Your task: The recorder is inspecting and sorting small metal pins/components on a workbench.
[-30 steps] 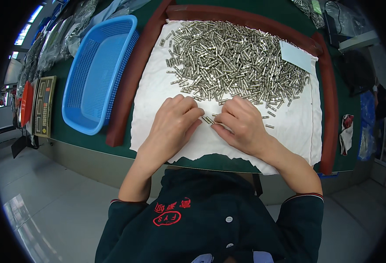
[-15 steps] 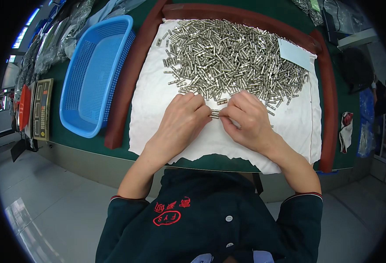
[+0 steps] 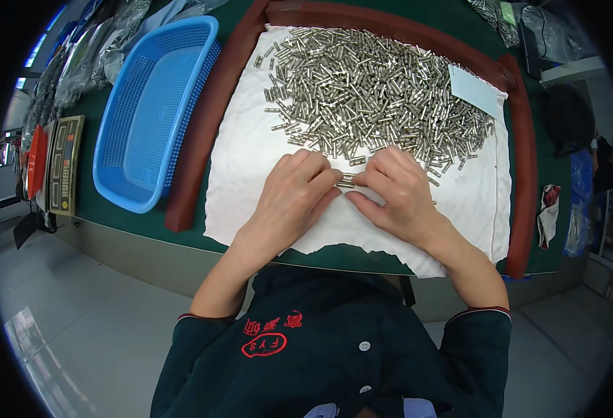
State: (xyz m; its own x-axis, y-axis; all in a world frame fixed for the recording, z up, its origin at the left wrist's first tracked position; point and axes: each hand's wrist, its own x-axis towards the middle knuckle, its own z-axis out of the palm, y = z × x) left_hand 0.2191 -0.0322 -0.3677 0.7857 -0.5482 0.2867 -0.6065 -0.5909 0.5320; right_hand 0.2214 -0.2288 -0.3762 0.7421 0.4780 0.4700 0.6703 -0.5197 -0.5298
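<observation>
A few short, silvery metal pins [image 3: 346,180] lie side by side between my fingertips, just in front of a wide heap of similar pins [image 3: 369,90]. My left hand [image 3: 294,191] closes on their left end with bent fingers. From the other side, my right hand [image 3: 398,189] has its fingertips at their right end, the thumb held a little lower. My fingers partly cover these pins. Another small group of pins [image 3: 357,160] lies just beyond the fingertips, at the heap's near edge. All of this rests on a white cloth [image 3: 240,188].
Dark red bars [image 3: 205,132] frame the cloth on the left, back and right. A blue perforated basket [image 3: 136,125] stands to the left, beside a dark flat device with buttons [image 3: 66,167]. A pale card [image 3: 475,90] lies on the heap's right side. A patterned cloth bundle [image 3: 548,216] sits at the right.
My left fingers have shifted slightly over the pins, and my right thumb has dropped away from the fingers a little. The whole view has tilted slightly.
</observation>
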